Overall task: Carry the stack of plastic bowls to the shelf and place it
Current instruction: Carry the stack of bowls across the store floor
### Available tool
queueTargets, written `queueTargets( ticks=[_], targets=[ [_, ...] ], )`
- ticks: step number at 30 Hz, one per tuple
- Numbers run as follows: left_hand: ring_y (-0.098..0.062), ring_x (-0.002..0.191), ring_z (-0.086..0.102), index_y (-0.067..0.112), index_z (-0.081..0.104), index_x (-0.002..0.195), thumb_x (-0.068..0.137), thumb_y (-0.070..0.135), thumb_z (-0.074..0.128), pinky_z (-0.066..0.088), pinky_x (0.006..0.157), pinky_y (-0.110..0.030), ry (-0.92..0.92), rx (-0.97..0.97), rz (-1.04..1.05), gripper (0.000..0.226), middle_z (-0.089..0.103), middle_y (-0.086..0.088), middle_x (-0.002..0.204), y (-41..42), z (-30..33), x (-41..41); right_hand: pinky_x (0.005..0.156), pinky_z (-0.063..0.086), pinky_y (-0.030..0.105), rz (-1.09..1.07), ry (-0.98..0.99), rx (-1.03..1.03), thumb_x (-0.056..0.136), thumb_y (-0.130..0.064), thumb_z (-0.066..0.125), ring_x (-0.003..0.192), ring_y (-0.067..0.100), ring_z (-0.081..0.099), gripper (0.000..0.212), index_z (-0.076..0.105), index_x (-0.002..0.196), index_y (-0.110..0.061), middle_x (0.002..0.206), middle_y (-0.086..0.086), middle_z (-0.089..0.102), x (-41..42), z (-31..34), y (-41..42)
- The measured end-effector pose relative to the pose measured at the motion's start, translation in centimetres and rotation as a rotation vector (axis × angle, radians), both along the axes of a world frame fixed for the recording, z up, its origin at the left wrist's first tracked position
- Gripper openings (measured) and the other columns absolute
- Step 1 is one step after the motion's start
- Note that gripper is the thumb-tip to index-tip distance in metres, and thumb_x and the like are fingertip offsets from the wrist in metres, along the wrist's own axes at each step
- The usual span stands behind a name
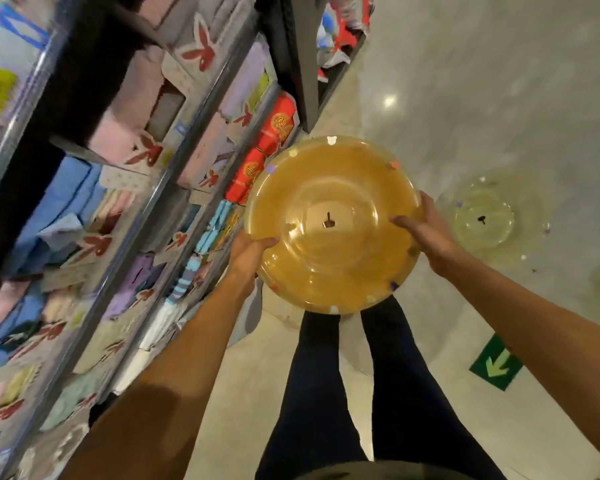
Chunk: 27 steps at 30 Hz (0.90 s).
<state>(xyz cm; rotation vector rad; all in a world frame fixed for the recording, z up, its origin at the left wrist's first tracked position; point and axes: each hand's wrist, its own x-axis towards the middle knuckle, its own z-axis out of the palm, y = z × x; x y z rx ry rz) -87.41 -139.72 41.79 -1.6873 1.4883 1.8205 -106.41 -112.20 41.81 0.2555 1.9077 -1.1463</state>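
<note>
Views: one, head-worn, wide-angle. Position: at the person's head, above both outstretched forearms. Facing: forward and steeply down, along the dark trousers to the floor. Frame tilted; straight lines bow toward the edges. Range: close to the stack of plastic bowls at centre; shelf runs along the left side, blurred. A green arrow sticker lies lower right. Shared coverage: none, single view.

**What I'm wearing**

My forearms are bare, no sleeves, watch or bands showing. My left hand and right hand have no gloves or rings. My legs are in dark navy, close-fitting trousers.
</note>
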Motion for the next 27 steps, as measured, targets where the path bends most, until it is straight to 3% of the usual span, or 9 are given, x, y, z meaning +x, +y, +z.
queueTargets(
  ticks=[5,9,11,13,16,18,20,24,27],
  targets=[
    [-0.028,0.107,0.077,0.023,0.071,0.124,0.093,0.012,0.082,0.063,0.08,-0.039,-0.066,-0.004,0.083,0.035,0.08,-0.003,0.11,-1.5,-9.9,-5.5,0.089,0.054,0.036,0.054,-0.04,-0.069,0.095,-0.032,0.074,0.117,0.014,0.055,0.082,0.022,0.159,-0.032,0.148,-0.003,0.042,-5.9,-10.0,-2.6],
    [-0.031,0.11,0.077,0.014,0.07,0.135,0.076,0.022,0.091,0.064,0.098,-0.059,-0.104,0.009,0.153,0.063,0.081,-0.008,0.119,-2.9,-19.9,-8.6,0.077,0.051,0.022,0.108,-0.038,-0.049,0.095,-0.034,0.074,0.115,0.01,0.052,0.082,0.021,0.158,-0.03,0.144,-0.007,0.041,-9.7,-19.8,-4.0],
    [-0.032,0.113,0.077,0.013,0.07,0.132,0.075,0.021,0.092,0.064,0.1,-0.055,-0.104,0.001,0.135,0.062,0.081,-0.009,0.121,-3.5,-25.1,-9.4,0.076,0.051,0.021,0.1,-0.06,-0.032,0.095,-0.034,0.074,0.115,0.011,0.053,0.083,0.021,0.158,-0.03,0.143,-0.006,0.041,-11.1,-24.7,-4.5],
    [-0.034,0.121,0.074,0.016,0.063,0.145,0.07,0.024,0.093,0.062,0.102,-0.056,-0.115,0.001,0.135,0.081,0.077,-0.009,0.132,-4.0,-29.7,-10.4,0.076,0.052,0.023,0.081,-0.054,-0.021,0.094,-0.034,0.076,0.121,0.018,0.052,0.086,0.021,0.159,-0.03,0.144,-0.004,0.041,-11.8,-29.4,-4.7],
    [-0.036,0.125,0.069,0.017,0.056,0.151,0.07,0.021,0.09,0.06,0.101,-0.062,-0.112,0.007,0.125,0.088,0.072,-0.009,0.139,-4.2,-36.7,-11.5,0.083,0.057,0.034,0.067,-0.104,0.006,0.093,-0.032,0.076,0.124,0.023,0.053,0.089,0.018,0.16,-0.03,0.145,-0.001,0.043,-12.1,-36.1,-4.6],
    [-0.035,0.128,0.067,0.013,0.052,0.153,0.082,0.012,0.087,0.059,0.101,-0.052,-0.139,-0.017,0.131,0.079,0.069,-0.008,0.138,-4.5,-39.3,-11.7,0.092,0.059,0.041,0.057,-0.132,0.004,0.094,-0.029,0.076,0.123,0.024,0.055,0.091,0.016,0.162,-0.03,0.146,0.001,0.045,-11.9,-39.4,-4.9],
    [-0.033,0.129,0.064,0.011,0.048,0.156,0.089,0.006,0.082,0.056,0.098,-0.043,-0.152,-0.03,0.091,0.075,0.066,-0.006,0.134,-4.8,-41.6,-11.7,0.089,0.059,0.037,0.068,-0.141,-0.008,0.094,-0.027,0.075,0.12,0.02,0.056,0.091,0.014,0.162,-0.029,0.146,0.001,0.044,-11.7,-42.2,-4.8],
    [-0.033,0.13,0.063,0.015,0.047,0.158,0.083,0.007,0.084,0.055,0.108,-0.051,-0.147,-0.06,0.064,0.084,0.065,-0.004,0.134,-5.3,-45.0,-12.0,0.073,0.054,0.027,0.037,-0.134,-0.019,0.095,-0.022,0.074,0.107,0.01,0.054,0.094,0.01,0.163,-0.03,0.143,0.0,0.043,-11.5,-46.4,-5.5],
    [-0.026,0.123,0.065,0.02,0.044,0.161,0.085,0.004,0.082,0.058,0.094,-0.044,-0.12,-0.045,0.046,0.086,0.066,-0.005,0.137,-5.7,-47.3,-12.7,0.068,0.052,0.025,0.02,-0.15,-0.019,0.095,-0.023,0.074,0.103,0.006,0.053,0.095,0.009,0.164,-0.033,0.141,-0.003,0.042,-11.9,-48.9,-6.0]
  ],
)
